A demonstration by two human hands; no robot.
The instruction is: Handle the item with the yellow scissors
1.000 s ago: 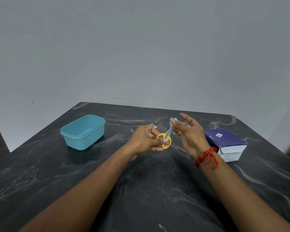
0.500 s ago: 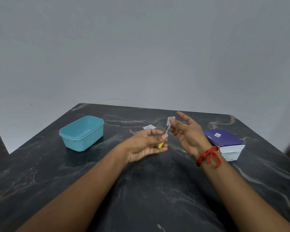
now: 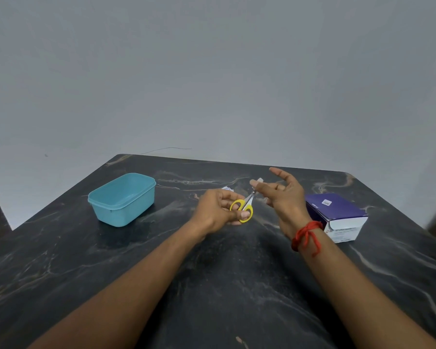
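2 hands work small yellow-handled scissors (image 3: 244, 207) against a tiny white piece (image 3: 259, 180) above a dark marble table (image 3: 212, 285).

Far left on the table stands a teal plastic tub (image 3: 122, 199), lidless and well apart from the hands. Right of it, the left hand (image 3: 218, 210) grips the scissors with fingers curled through the 2 yellow loops, blades pointing up and right. A white scrap (image 3: 227, 188) lies on the table just beyond this hand. The blade tips meet the right hand (image 3: 282, 195), whose thumb and forefinger pinch the tiny white piece while its other fingers spread out straight; a red thread (image 3: 306, 234) circles that wrist. Far right, near the right hand, lies a purple-topped box (image 3: 337, 214) with white sides.
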